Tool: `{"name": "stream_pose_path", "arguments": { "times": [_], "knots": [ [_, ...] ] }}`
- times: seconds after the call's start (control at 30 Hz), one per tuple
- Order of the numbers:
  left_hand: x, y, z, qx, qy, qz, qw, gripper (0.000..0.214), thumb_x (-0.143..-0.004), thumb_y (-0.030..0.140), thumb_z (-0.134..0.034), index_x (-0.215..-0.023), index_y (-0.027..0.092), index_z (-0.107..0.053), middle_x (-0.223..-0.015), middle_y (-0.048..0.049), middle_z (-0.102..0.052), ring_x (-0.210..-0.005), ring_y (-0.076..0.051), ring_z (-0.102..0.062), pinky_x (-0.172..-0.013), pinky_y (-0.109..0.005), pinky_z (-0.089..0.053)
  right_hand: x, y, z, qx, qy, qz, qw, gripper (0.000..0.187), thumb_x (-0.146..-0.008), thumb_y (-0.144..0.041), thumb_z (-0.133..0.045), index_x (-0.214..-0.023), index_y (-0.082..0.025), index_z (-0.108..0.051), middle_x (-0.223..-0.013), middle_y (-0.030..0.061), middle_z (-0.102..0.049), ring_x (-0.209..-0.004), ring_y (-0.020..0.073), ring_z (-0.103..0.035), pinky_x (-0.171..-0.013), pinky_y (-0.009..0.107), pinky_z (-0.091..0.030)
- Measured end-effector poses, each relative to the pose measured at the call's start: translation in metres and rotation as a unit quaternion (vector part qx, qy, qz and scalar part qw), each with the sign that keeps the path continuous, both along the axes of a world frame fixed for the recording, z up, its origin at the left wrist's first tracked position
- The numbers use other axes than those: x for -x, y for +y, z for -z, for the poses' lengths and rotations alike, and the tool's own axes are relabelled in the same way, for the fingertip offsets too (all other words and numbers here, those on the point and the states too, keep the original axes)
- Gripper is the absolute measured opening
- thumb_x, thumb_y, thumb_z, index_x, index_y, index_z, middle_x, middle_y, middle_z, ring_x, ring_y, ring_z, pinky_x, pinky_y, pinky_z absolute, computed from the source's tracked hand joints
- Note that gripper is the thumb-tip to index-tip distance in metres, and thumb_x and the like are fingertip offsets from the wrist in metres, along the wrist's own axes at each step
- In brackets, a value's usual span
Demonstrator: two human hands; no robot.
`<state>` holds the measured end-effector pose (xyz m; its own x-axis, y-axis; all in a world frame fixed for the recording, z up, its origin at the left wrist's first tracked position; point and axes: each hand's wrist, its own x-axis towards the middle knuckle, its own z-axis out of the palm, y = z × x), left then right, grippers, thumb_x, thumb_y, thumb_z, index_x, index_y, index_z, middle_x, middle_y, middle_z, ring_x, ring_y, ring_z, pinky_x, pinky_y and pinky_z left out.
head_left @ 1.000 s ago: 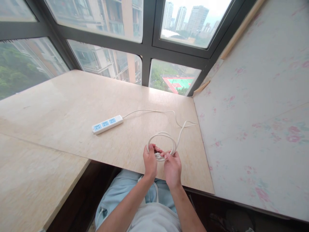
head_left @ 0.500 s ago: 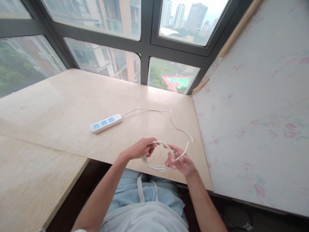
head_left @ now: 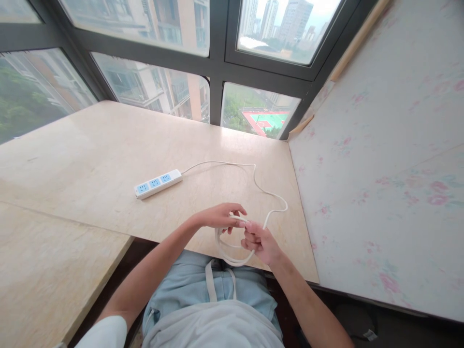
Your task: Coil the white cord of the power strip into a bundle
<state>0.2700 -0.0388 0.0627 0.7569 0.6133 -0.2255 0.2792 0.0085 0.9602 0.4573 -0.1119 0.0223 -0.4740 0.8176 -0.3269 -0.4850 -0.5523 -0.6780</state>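
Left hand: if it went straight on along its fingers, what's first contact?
Most likely the right hand, whose thumb side lies just past the left hand's fingertips, with the white cable between them. Depth is unclear in this one view; the upper fingers might clear it.

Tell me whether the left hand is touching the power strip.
Apart. The head view plainly shows a stretch of bare countertop between the left hand and the power strip.
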Motion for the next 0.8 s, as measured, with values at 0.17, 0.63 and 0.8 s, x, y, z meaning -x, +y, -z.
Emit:
{"name": "stream_pose_path", "arguments": {
  "times": [0.17,0.63,0.8],
  "knots": [
    [-0.013,-0.014,0.022,0.192,-0.182,-0.254,0.93,0.047,-0.072,0.037,-0.076,-0.11,0.015,-0.058,-0.094,-0.0099,-0.067,-0.075,-0.02,-0.07,-0.058,-0.025,-0.052,0.009,-0.002,-0.003,0.005,0.005,0.176,0.984,0.045,-0.081,-0.038,-0.068,-0.059,-0.021,-0.032,-0.04,-0.015,-0.02,-0.035,0.0026,-0.008,-0.043,0.021,-0.028],
    [-0.03,-0.05,0.027,0.389,-0.332,-0.384,0.769,0.032,-0.077,0.036,-0.073,-0.093,0.009,-0.067,-0.075,-0.0072,-0.069,-0.072,-0.018,-0.069,-0.071,-0.028,-0.055,0.028,0.001,-0.003,-0.071,0.048,0.282,0.956,0.043,-0.085,-0.039,-0.065,-0.059,-0.021,-0.036,-0.041,-0.0142,-0.019,-0.036,0.0043,-0.007,-0.044,0.021,-0.031],
    [-0.035,-0.051,0.028,0.326,-0.393,-0.412,0.755,0.041,-0.072,0.045,-0.078,-0.09,0.011,-0.064,-0.052,0.0082,-0.045,-0.045,-0.005,-0.05,-0.055,-0.02,-0.049,0.032,-0.006,0.0,-0.039,0.055,0.289,0.955,0.028,-0.082,-0.037,-0.069,-0.068,-0.021,-0.051,-0.045,-0.0128,-0.028,-0.038,0.005,-0.021,-0.056,0.024,-0.043]
  ]
}}
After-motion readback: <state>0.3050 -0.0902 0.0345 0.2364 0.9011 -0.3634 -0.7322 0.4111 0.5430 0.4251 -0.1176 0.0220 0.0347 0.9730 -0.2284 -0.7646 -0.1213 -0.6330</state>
